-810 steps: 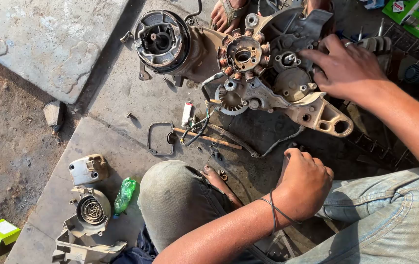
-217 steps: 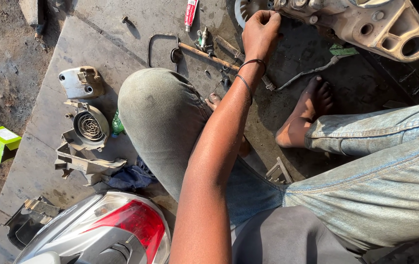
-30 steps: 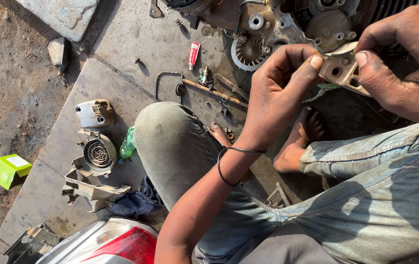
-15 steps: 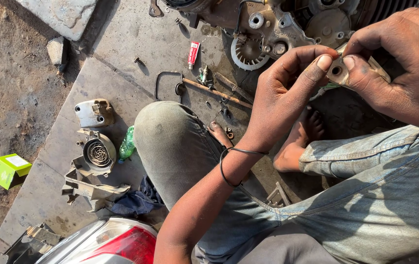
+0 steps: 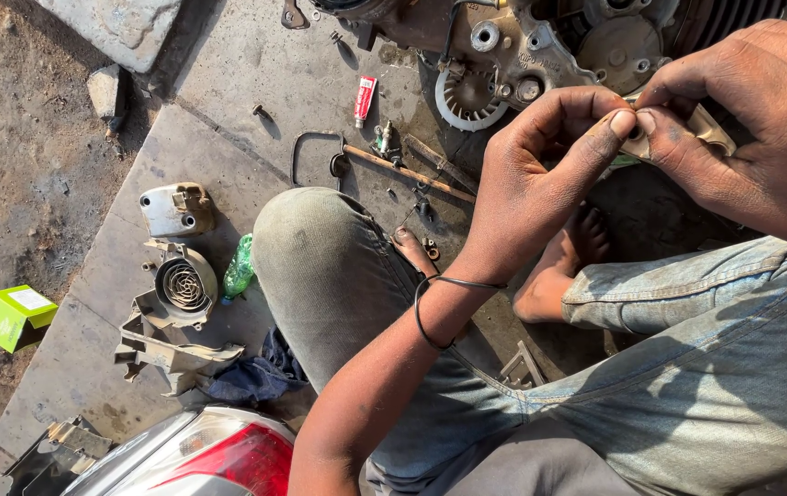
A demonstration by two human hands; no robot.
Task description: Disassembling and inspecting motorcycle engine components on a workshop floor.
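My left hand (image 5: 540,174), with a black band on its wrist, comes up from the bottom middle and pinches a small pale metal part (image 5: 710,129) between thumb and forefinger. From the right, my right hand (image 5: 761,119), with a ring on one finger, grips the same part. Most of the part is hidden by the fingers. Both hands are held above my knees, in front of a dismantled engine (image 5: 522,37) lying on the concrete.
On the slab lie a red tube (image 5: 365,99), a thin rod tool (image 5: 402,170), a green bottle (image 5: 239,266), a fan cover (image 5: 182,287), a small metal cover (image 5: 175,209) and a blue rag (image 5: 255,377). A green box (image 5: 15,317) sits on the dirt; a scooter tail light (image 5: 219,459) is below.
My fingers have closed further around the small part, so less of it shows than a second ago. Both hands stay close together at the upper right.
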